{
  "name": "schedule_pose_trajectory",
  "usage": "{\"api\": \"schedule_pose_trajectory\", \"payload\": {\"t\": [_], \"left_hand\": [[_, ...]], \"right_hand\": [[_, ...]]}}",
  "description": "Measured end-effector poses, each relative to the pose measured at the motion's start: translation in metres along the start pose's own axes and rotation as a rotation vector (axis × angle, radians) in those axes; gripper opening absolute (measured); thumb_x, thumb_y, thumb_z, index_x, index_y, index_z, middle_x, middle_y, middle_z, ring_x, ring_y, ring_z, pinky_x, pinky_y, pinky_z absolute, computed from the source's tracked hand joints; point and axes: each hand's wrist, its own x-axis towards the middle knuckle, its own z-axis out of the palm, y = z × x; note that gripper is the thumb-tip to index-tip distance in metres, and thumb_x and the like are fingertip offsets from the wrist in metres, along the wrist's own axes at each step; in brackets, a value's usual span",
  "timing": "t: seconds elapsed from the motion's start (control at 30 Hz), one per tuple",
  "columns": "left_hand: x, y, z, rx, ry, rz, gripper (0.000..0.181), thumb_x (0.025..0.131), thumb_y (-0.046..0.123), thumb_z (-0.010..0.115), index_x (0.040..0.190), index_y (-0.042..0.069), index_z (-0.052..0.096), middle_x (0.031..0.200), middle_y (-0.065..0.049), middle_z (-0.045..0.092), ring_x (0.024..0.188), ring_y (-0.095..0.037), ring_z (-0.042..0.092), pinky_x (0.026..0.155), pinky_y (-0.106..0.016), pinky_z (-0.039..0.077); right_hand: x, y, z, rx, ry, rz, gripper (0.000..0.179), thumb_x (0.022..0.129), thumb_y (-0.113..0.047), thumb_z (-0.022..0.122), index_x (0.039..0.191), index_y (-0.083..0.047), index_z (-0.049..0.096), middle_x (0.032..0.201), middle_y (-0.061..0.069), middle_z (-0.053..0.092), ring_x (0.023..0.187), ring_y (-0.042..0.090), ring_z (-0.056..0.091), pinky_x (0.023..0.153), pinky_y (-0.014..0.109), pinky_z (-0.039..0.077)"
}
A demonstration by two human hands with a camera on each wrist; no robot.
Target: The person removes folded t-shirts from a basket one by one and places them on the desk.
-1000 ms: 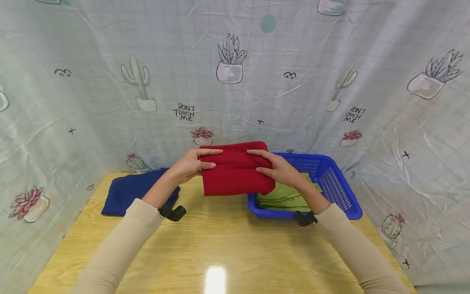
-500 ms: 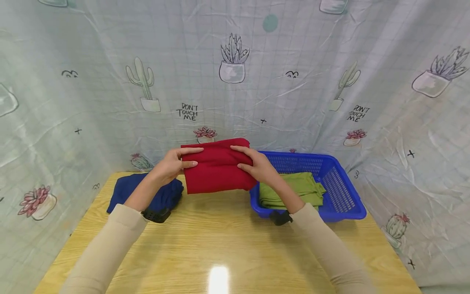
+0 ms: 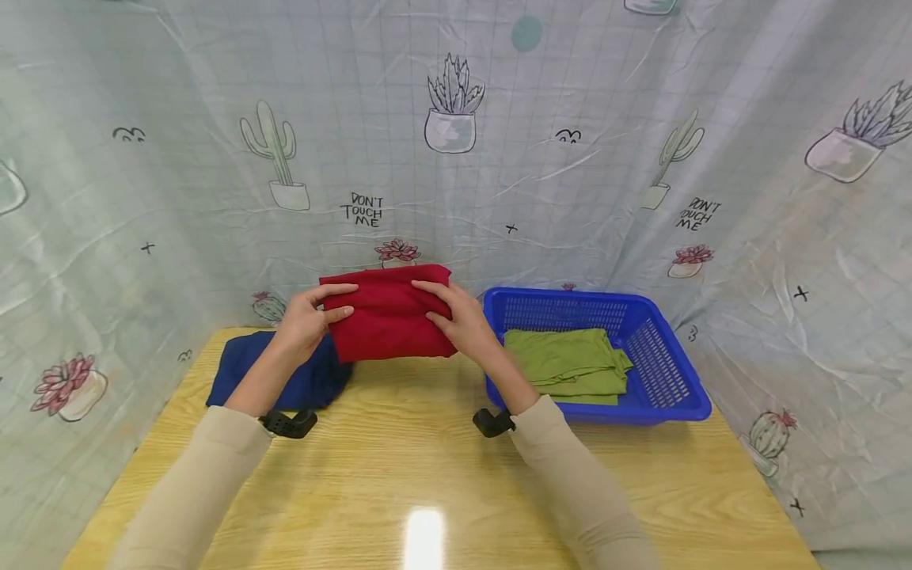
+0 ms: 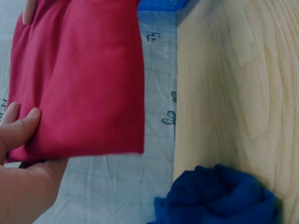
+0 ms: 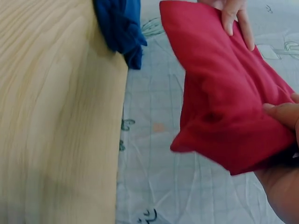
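Note:
A folded red cloth (image 3: pixel 388 317) is held up above the table between both hands. My left hand (image 3: pixel 302 323) grips its left edge, thumb and a finger showing on the near face. On the opposite edge, my right hand (image 3: pixel 465 323) grips the cloth in the same way. The left wrist view shows the red cloth (image 4: pixel 88 84) hanging flat, its lower corner free. In the right wrist view the cloth (image 5: pixel 224 98) has a loose fold at its lower end. Behind the left hand and forearm lies a folded dark blue cloth (image 3: pixel 238 364), partly covered by them.
A blue plastic basket (image 3: pixel 670 372) stands at the back right of the wooden table (image 3: pixel 399 467). Inside it lies a folded green cloth (image 3: pixel 563 360). A curtain (image 3: pixel 570 190) printed with potted plants hangs behind and on both sides of the table.
Both hands have carried the red cloth leftward, from beside and partly over the basket to near the blue cloth. More of the basket and green cloth now shows.

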Motion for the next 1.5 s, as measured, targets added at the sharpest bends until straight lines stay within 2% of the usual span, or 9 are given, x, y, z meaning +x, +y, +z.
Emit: {"api": "schedule_pose_trajectory", "payload": {"t": [0.17, 0.27, 0.33, 0.5, 0.63, 0.73, 0.8, 1.1, 1.5], "left_hand": [[0.006, -0.010, 0.001, -0.025, 0.092, 0.000, 0.046, 0.097, 0.002, 0.068, 0.142, 0.009, 0.061, 0.157, -0.009, 0.035, 0.050, -0.005, 0.039, 0.050, -0.017, 0.038], [0.010, -0.016, 0.000, -0.037, 0.129, -0.012, 0.047, 0.096, 0.005, 0.069, 0.142, 0.012, 0.062, 0.161, -0.008, 0.033, 0.045, -0.009, 0.023, 0.046, -0.022, 0.028], [0.015, -0.021, 0.001, -0.062, 0.147, -0.014, 0.048, 0.095, 0.006, 0.071, 0.142, 0.013, 0.063, 0.160, -0.008, 0.034, 0.047, -0.007, 0.029, 0.048, -0.019, 0.032], [0.029, -0.045, 0.009, -0.086, 0.167, -0.047, 0.052, 0.093, 0.005, 0.074, 0.143, 0.015, 0.062, 0.156, -0.010, 0.041, 0.089, -0.009, 0.063, 0.071, -0.017, 0.054], [0.040, -0.078, 0.016, 0.069, 0.089, -0.150, 0.060, 0.092, 0.001, 0.074, 0.147, 0.017, 0.057, 0.156, -0.013, 0.042, 0.117, -0.026, 0.061, 0.073, -0.020, 0.054], [0.047, -0.101, 0.017, 0.210, -0.013, -0.210, 0.069, 0.091, -0.001, 0.074, 0.152, 0.020, 0.051, 0.157, -0.017, 0.040, 0.127, -0.032, 0.055, 0.075, -0.021, 0.051], [0.051, -0.111, 0.015, 0.256, -0.062, -0.220, 0.072, 0.091, -0.002, 0.074, 0.154, 0.020, 0.048, 0.157, -0.019, 0.039, 0.128, -0.035, 0.054, 0.077, -0.023, 0.050], [0.054, -0.126, 0.007, 0.226, -0.124, -0.203, 0.073, 0.093, -0.001, 0.071, 0.157, 0.018, 0.042, 0.163, -0.020, 0.029, 0.140, -0.040, 0.043, 0.107, -0.046, 0.047], [0.056, -0.120, 0.012, 0.281, -0.127, -0.218, 0.073, 0.096, 0.001, 0.068, 0.160, 0.017, 0.036, 0.163, -0.022, 0.027, 0.144, -0.041, 0.038, 0.113, -0.051, 0.039]], "right_hand": [[0.003, 0.001, 0.015, 0.007, 0.080, 0.020, 0.058, 0.090, 0.004, 0.073, 0.141, -0.022, 0.063, 0.134, 0.010, 0.063, 0.125, 0.028, 0.059, 0.103, 0.043, 0.049], [0.006, 0.003, 0.025, 0.026, 0.119, 0.083, 0.055, 0.091, 0.002, 0.074, 0.139, -0.022, 0.064, 0.134, 0.009, 0.064, 0.125, 0.027, 0.059, 0.103, 0.042, 0.049], [0.008, 0.004, 0.031, 0.042, 0.133, 0.141, 0.054, 0.090, 0.002, 0.074, 0.138, -0.022, 0.065, 0.134, 0.010, 0.065, 0.125, 0.027, 0.059, 0.104, 0.043, 0.048], [0.008, 0.007, 0.048, 0.018, 0.137, 0.321, 0.056, 0.088, 0.006, 0.072, 0.137, -0.021, 0.066, 0.129, 0.016, 0.066, 0.121, 0.033, 0.061, 0.102, 0.046, 0.048], [-0.001, 0.016, 0.067, -0.080, 0.104, 0.554, 0.058, 0.088, 0.009, 0.065, 0.137, -0.022, 0.067, 0.128, 0.017, 0.064, 0.117, 0.036, 0.061, 0.093, 0.049, 0.053], [-0.012, 0.029, 0.084, -0.141, 0.021, 0.744, 0.058, 0.092, 0.006, 0.060, 0.141, -0.025, 0.064, 0.134, 0.012, 0.061, 0.117, 0.034, 0.061, 0.086, 0.050, 0.055], [-0.019, 0.037, 0.094, -0.158, -0.019, 0.806, 0.058, 0.093, 0.005, 0.058, 0.142, -0.025, 0.063, 0.137, 0.010, 0.060, 0.117, 0.033, 0.061, 0.082, 0.051, 0.056], [-0.024, 0.053, 0.102, -0.120, -0.042, 0.755, 0.058, 0.090, 0.010, 0.057, 0.142, -0.017, 0.063, 0.137, 0.015, 0.061, 0.124, 0.032, 0.059, 0.094, 0.047, 0.053], [-0.019, 0.053, 0.101, -0.147, -0.072, 0.732, 0.053, 0.095, 0.005, 0.061, 0.143, -0.016, 0.061, 0.138, 0.022, 0.056, 0.123, 0.039, 0.057, 0.099, 0.047, 0.050]]}}
